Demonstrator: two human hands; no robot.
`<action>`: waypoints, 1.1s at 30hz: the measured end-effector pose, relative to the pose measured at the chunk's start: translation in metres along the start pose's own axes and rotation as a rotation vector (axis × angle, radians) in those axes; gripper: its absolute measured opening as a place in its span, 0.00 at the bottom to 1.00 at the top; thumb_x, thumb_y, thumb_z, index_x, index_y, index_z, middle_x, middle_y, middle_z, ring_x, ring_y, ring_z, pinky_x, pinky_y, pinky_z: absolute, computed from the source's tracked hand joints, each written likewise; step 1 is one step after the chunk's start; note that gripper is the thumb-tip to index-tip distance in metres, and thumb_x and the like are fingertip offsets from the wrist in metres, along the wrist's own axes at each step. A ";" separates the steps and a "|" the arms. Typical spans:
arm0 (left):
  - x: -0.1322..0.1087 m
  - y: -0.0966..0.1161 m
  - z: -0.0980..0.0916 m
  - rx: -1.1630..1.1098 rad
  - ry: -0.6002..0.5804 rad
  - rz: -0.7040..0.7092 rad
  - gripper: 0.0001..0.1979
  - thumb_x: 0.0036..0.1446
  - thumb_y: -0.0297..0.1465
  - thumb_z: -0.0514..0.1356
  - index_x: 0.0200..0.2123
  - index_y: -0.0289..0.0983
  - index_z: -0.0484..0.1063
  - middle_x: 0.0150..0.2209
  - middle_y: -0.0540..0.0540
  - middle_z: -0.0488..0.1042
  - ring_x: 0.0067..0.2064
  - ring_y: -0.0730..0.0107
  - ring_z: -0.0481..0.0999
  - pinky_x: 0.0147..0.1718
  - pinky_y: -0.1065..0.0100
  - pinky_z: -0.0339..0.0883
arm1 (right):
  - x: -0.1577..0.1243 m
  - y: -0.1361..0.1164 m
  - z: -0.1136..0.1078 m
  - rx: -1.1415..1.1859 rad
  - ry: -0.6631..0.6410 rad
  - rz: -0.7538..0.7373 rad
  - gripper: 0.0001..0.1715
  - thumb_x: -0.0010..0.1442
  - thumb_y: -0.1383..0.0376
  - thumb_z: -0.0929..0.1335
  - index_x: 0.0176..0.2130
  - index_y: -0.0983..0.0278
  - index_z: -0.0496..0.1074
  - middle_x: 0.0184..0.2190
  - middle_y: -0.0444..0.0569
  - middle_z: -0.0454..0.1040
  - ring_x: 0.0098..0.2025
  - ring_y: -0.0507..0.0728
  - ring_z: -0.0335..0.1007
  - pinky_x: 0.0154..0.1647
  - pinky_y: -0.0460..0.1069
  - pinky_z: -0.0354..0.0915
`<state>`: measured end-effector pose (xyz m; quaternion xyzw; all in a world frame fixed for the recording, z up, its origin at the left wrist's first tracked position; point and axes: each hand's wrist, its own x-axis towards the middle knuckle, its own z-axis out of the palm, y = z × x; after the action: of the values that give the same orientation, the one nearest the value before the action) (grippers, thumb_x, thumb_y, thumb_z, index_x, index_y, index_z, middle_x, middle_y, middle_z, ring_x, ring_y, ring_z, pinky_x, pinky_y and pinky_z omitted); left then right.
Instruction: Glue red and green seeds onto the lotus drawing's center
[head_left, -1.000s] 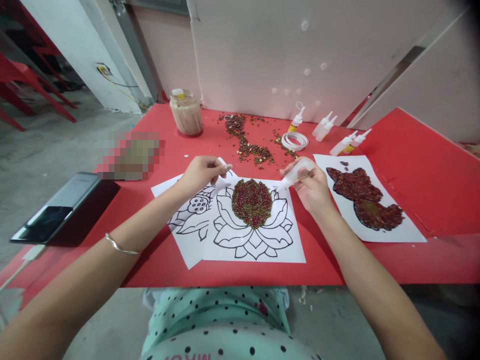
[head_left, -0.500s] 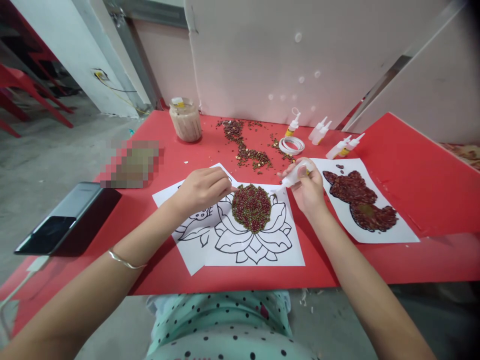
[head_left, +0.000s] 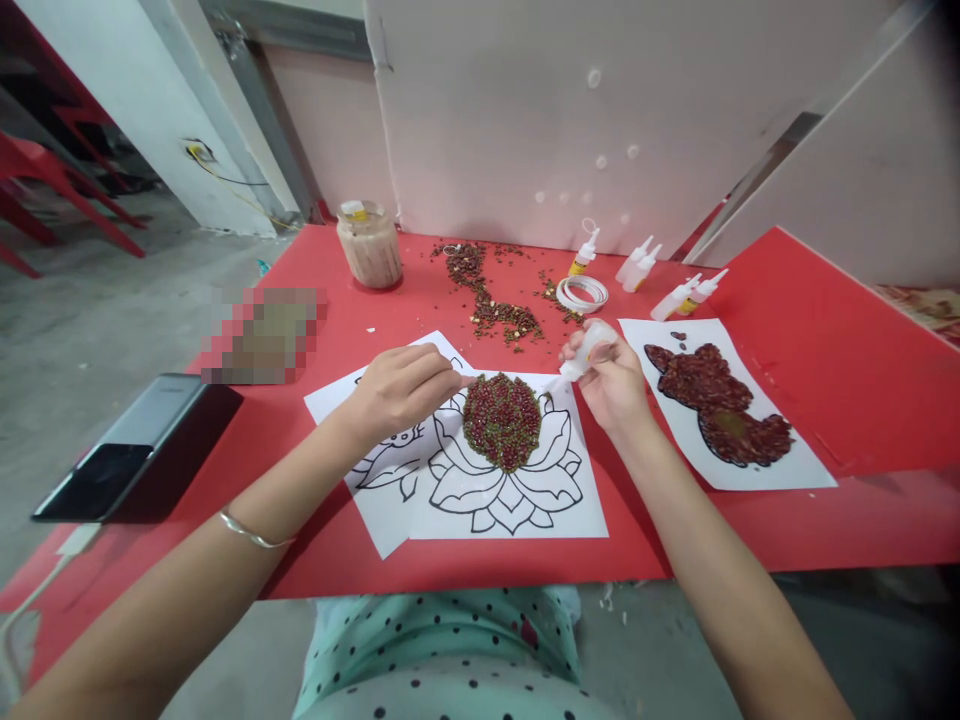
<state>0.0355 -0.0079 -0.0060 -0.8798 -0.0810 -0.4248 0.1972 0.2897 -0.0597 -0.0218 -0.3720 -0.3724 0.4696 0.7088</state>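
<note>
A lotus line drawing [head_left: 510,510] lies on the table, its centre filled with red and green beans [head_left: 502,422]. My left hand [head_left: 409,385] rests over the drawing's left side. Its fingers are curled together, the index fingertip at the left edge of the beans; whatever the fingertips hold, if anything, is hidden. My right hand [head_left: 615,375] is wrapped round a small white glue bottle [head_left: 589,350], tilted with its nozzle pointing down and left toward the petal at the upper right of the beans. Another line drawing [head_left: 382,515] lies partly beneath the lotus sheet.
Loose beans [head_left: 484,290] are scattered behind the drawing, near a roll of white tape [head_left: 582,294] and several glue bottles [head_left: 637,268]. A jar [head_left: 370,248] stands back left. At right lies a bean-covered picture [head_left: 724,400]; at left, a phone [head_left: 112,450] with a cable.
My right hand has shifted slightly left and turned the glue bottle a little steeper. My left hand stays in nearly the same place. The whole view has shifted slightly.
</note>
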 end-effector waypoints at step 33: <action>0.005 0.008 -0.002 -0.085 -0.004 -0.071 0.06 0.59 0.25 0.59 0.30 0.37 0.64 0.26 0.51 0.68 0.27 0.77 0.65 0.23 0.73 0.62 | -0.006 0.007 -0.005 0.118 -0.042 0.166 0.15 0.54 0.51 0.69 0.37 0.57 0.69 0.33 0.42 0.71 0.34 0.52 0.70 0.40 0.54 0.70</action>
<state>0.0395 -0.0161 -0.0036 -0.8848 -0.0945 -0.4328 0.1445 0.2901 -0.0642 -0.0310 -0.3493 -0.3269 0.5557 0.6799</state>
